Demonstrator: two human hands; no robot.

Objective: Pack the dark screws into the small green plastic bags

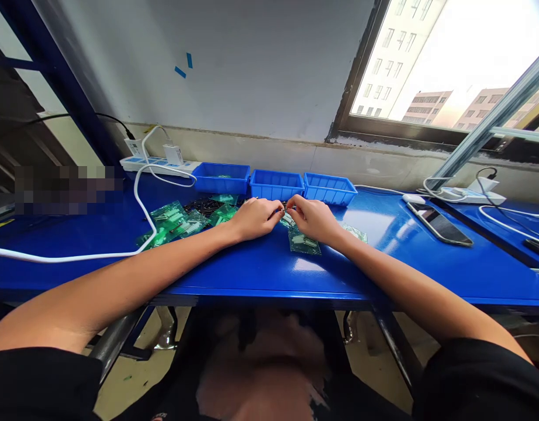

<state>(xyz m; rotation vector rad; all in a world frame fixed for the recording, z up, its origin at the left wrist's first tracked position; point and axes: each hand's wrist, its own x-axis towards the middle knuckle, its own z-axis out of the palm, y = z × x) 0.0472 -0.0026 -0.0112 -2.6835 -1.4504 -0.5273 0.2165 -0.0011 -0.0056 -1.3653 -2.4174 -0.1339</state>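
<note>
My left hand [258, 218] and my right hand [312, 217] meet over the blue table [234, 269], fingertips pinched close together. Between them is something small that I cannot make out. Under my right hand lies a small green-tinted clear bag [303, 242] with pale pieces in it. Several similar green bags [168, 216] are piled to the left of my left hand, and another clear bag [356, 233] shows beyond my right wrist. Dark thin parts [201, 206] lie in a heap behind the bags, partly hidden by my left hand.
Three blue bins, left [223, 179], middle [276, 184] and right [330, 189], stand along the wall. A power strip [158, 166] with plugged chargers sits at back left; its white cable [68, 257] crosses the table. A phone [440, 223] lies to the right, near another power strip [471, 197].
</note>
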